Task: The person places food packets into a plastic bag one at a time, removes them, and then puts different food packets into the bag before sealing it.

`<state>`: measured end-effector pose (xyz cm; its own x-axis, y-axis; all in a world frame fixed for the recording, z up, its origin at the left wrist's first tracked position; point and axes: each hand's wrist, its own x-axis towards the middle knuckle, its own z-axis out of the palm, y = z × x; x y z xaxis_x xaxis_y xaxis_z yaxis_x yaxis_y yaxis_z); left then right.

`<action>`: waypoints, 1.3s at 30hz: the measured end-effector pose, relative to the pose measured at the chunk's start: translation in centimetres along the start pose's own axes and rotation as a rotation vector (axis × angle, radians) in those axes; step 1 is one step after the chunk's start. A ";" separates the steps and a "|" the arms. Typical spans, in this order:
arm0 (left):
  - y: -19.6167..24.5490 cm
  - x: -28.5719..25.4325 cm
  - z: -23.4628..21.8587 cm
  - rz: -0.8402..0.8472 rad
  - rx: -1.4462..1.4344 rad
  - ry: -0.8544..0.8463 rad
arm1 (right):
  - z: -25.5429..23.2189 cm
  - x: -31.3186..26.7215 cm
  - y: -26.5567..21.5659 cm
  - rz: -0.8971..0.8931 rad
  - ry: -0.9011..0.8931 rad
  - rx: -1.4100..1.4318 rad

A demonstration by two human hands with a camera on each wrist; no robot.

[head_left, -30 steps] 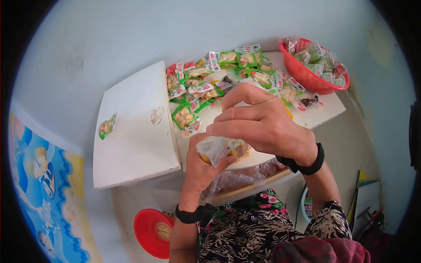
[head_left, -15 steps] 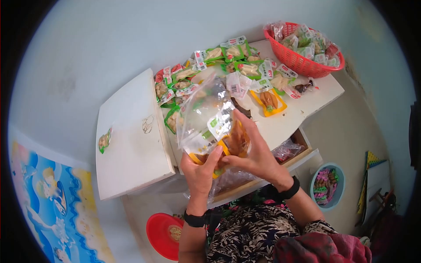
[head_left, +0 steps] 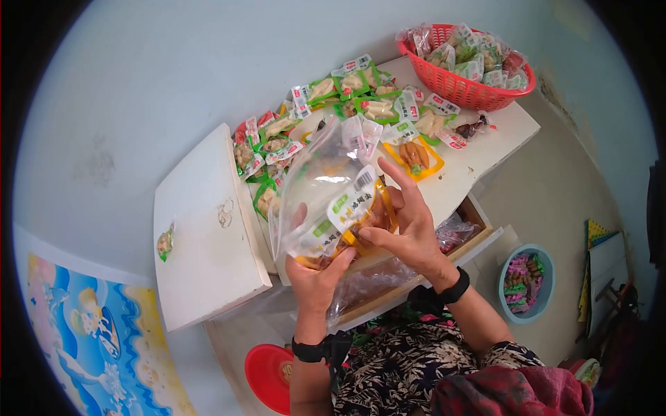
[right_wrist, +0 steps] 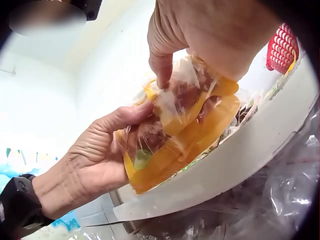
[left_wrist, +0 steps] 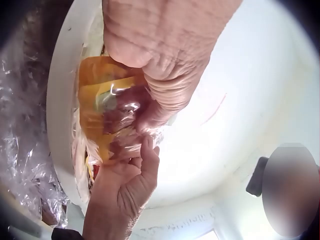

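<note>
A clear zip bag (head_left: 305, 194) is held up over the table's front edge, with yellow-edged snack packets (head_left: 374, 218) inside it. My left hand (head_left: 316, 281) grips the bag's lower left corner, thumb across the front. At the right side my right hand (head_left: 415, 243) holds the same bag, its thumb on a packet and the index finger stretched upward. Brown food and a green patch show through the packets (right_wrist: 175, 120) in the right wrist view. The upper part of the bag stands puffed out, and small snack packets on the table lie behind it.
Several green-edged packets (head_left: 322, 90) and a yellow-edged packet (head_left: 415, 158) lie on the white table (head_left: 485, 149). A red basket (head_left: 472, 89) of packets stands at the back right. Below are an open drawer (head_left: 479, 215) with plastic bags, a blue tub (head_left: 544, 298) and a red basin (head_left: 260, 378).
The right hand, raised above the bag a second ago, came down onto the bag's right side. The bag was lifted and its front turned into view; since then the grip has shifted only slightly.
</note>
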<state>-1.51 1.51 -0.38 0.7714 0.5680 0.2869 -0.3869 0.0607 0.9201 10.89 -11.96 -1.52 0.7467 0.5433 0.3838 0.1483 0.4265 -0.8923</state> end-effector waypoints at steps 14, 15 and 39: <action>-0.4 0.5 -0.6 0.170 0.498 -0.017 | -0.9 -0.2 2.1 0.028 -0.070 -0.173; -0.3 0.6 -0.9 0.117 0.500 -0.021 | -1.1 0.0 2.0 0.042 -0.067 -0.131; 6.2 1.1 3.9 -0.067 0.452 0.123 | 0.4 -1.9 -0.7 0.085 0.003 -0.083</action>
<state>-1.13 -0.73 6.72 0.7110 0.6697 0.2144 -0.0585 -0.2475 0.9671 9.14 -13.01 -1.55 0.7607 0.5727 0.3056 0.1377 0.3177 -0.9381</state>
